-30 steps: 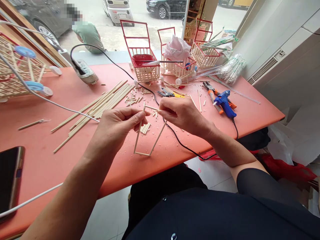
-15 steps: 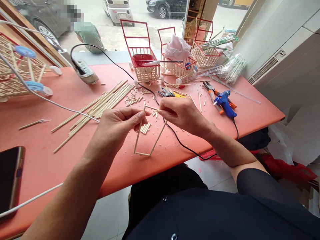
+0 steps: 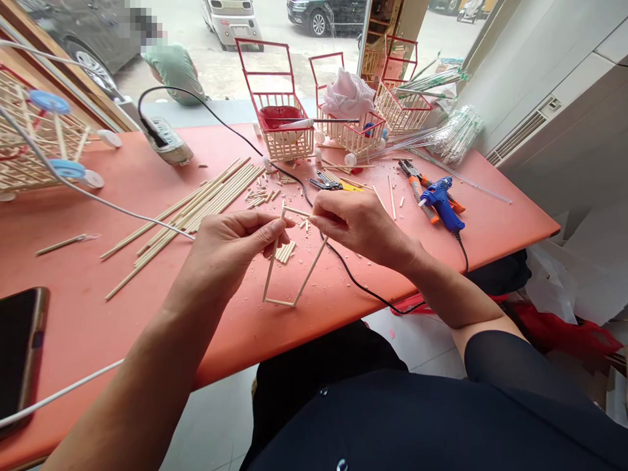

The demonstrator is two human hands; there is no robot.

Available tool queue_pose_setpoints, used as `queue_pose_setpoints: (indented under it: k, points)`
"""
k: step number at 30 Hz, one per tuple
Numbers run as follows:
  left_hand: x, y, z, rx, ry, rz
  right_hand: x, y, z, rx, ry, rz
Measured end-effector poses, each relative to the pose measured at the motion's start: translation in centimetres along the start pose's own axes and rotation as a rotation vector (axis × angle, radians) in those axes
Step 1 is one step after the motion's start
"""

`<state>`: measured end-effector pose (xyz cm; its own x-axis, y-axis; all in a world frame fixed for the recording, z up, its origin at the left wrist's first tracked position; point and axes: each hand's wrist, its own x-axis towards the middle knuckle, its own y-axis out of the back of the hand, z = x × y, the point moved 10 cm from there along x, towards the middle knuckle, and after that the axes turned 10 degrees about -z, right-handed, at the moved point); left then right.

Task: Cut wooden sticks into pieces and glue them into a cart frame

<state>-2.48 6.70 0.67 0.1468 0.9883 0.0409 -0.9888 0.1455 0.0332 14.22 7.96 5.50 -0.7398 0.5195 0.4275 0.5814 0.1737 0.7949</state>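
A small frame of thin wooden sticks point(image 3: 292, 273) hangs just above the red table point(image 3: 88, 314), held up between both hands. My left hand point(image 3: 230, 245) pinches the frame's left upright near its top. My right hand point(image 3: 356, 222) pinches the top crossbar and the right upright. Both hands have their fingers closed on the sticks. A row of long loose sticks point(image 3: 196, 203) lies on the table behind my left hand. Short stick offcuts point(image 3: 284, 252) and wood crumbs lie under the frame.
A blue glue gun point(image 3: 441, 201) with a black cord, orange-handled pliers point(image 3: 417, 183) and black cutters point(image 3: 324, 184) lie to the right. Several stick-built carts point(image 3: 282, 127) stand at the back. A phone point(image 3: 19, 353) lies at the near left, a power strip point(image 3: 169, 140) further back.
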Motion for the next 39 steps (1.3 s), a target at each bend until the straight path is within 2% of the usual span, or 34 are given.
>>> queue_pose_setpoints:
  k: [39]
  points:
    - [0.06,0.09,-0.24,0.000,0.004,-0.015,-0.09,-0.02,-0.01,-0.016,0.003,0.002]
